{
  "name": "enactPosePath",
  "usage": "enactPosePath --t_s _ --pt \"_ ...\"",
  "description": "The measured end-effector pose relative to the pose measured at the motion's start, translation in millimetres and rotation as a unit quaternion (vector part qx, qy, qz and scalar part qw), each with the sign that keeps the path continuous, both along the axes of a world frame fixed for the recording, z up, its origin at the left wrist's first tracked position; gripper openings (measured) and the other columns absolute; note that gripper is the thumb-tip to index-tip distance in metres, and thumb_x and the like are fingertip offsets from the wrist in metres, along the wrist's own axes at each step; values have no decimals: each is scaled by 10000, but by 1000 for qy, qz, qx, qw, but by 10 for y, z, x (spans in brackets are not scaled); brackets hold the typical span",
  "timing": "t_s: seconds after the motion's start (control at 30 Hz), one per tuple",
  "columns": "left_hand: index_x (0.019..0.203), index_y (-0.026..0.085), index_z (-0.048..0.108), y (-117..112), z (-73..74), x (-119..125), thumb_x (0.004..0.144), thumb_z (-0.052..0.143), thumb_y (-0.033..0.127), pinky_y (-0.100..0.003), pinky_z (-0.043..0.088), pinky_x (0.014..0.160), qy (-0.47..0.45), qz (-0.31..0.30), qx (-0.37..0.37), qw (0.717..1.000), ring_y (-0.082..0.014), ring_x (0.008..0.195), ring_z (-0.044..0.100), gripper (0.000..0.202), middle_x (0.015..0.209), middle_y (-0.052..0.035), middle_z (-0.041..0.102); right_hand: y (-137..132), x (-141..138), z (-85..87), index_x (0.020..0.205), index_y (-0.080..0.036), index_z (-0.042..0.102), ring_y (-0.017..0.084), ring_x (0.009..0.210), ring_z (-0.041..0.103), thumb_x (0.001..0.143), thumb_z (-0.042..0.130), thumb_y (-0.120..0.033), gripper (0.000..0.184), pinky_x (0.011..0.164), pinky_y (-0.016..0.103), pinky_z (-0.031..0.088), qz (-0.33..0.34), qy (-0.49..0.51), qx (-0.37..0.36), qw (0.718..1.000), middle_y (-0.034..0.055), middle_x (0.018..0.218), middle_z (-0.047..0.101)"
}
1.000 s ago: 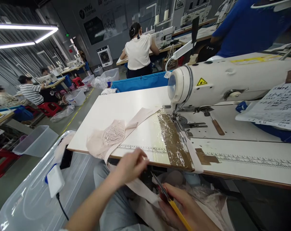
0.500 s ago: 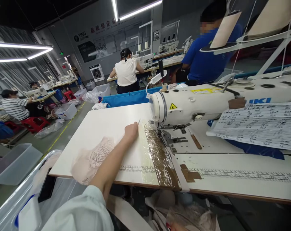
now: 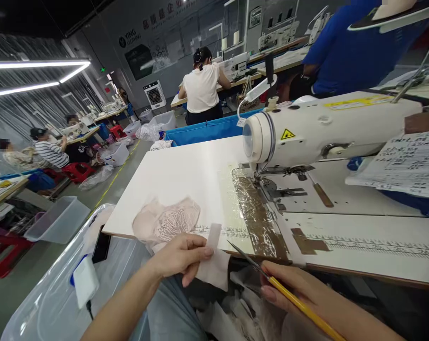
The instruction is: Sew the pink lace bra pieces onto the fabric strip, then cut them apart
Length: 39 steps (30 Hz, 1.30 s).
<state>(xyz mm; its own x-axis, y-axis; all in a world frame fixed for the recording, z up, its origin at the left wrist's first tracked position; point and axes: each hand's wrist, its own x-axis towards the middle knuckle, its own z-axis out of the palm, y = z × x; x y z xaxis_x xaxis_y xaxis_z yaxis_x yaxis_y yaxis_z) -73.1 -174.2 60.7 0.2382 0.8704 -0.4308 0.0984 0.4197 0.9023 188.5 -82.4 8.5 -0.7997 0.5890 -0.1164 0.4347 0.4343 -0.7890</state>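
My left hand is closed in a pinch on the end of a pale pink fabric strip at the front edge of the white sewing table. My right hand is closed on yellow-handled thread snips, whose blades point up-left toward the strip. A bundle of pink lace fabric lies on the table just beyond my left hand. The white sewing machine stands to the right.
A clear plastic bin with a phone and charger on its lid sits at my left. Printed paper lies by the machine. A blue bin borders the table's far edge. Other people sit sewing at tables behind and to the left.
My left hand pulled back from the middle of the table to its front edge and now pinches the strip. My right hand with the snips came back into view.
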Motion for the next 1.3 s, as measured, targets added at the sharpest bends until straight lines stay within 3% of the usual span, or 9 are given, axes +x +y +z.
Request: enactPosePath --t_s 0.07,0.17,0.23,0.4,0.63,0.87,1.07,1.3 --pt "748 171 517 -79 -32 17 832 602 583 -171 256 338 -34 9 -16 999 -73 311 470 429 457 15 602 31 -85 55 711 -222 439 179 626 504 868 503 -619 432 562 266 389 81 -40 -40 995 -5 690 520" --pt "848 130 600 -133 -91 43 787 658 580 -187 441 441 -65 40 -17 997 -174 592 700 458 708 -82 716 57 -186 97 699 -216 387 159 631 421 862 458 -689 506 559 258 325 134 -43 -56 989 -20 686 427" --pt "866 118 627 -150 -124 55 775 679 568 -199 496 503 -71 59 -13 996 -206 702 730 463 767 -99 722 76 -230 120 701 -213 366 148 634 390 863 425 -719 534 551 252 301 152 -37 -62 986 -26 689 395" --pt "806 118 629 -151 -154 76 738 706 585 -175 491 481 -70 92 -17 993 -166 603 709 479 668 -68 698 120 -283 172 710 -202 385 123 610 356 879 379 -735 559 526 245 257 190 -40 -69 979 -43 673 362" --pt "739 123 621 -153 -162 86 675 739 611 -170 451 407 -81 113 -33 990 -127 423 625 506 506 -13 634 37 -332 193 670 -223 338 156 586 407 867 401 -719 538 537 281 241 141 -65 15 988 -21 642 416" --pt "817 90 685 -190 -203 50 714 749 529 -176 511 494 -95 121 -34 987 -180 601 723 455 651 -97 731 -33 -336 189 653 -240 335 178 559 445 869 476 -633 470 519 280 240 99 -78 88 988 19 653 522" --pt "839 72 714 -213 -188 37 785 710 462 -184 535 545 -86 99 -21 991 -196 672 741 393 707 -135 749 -31 -327 166 609 -246 262 136 487 351 845 541 -606 513 485 267 206 97 -73 102 987 -29 565 411" --pt "818 68 711 -216 -197 48 734 738 503 -205 526 520 -89 111 -34 989 -224 655 740 443 690 -146 743 -45 -331 135 617 -250 256 137 500 334 863 524 -567 483 494 270 202 93 -67 112 987 -29 572 407"
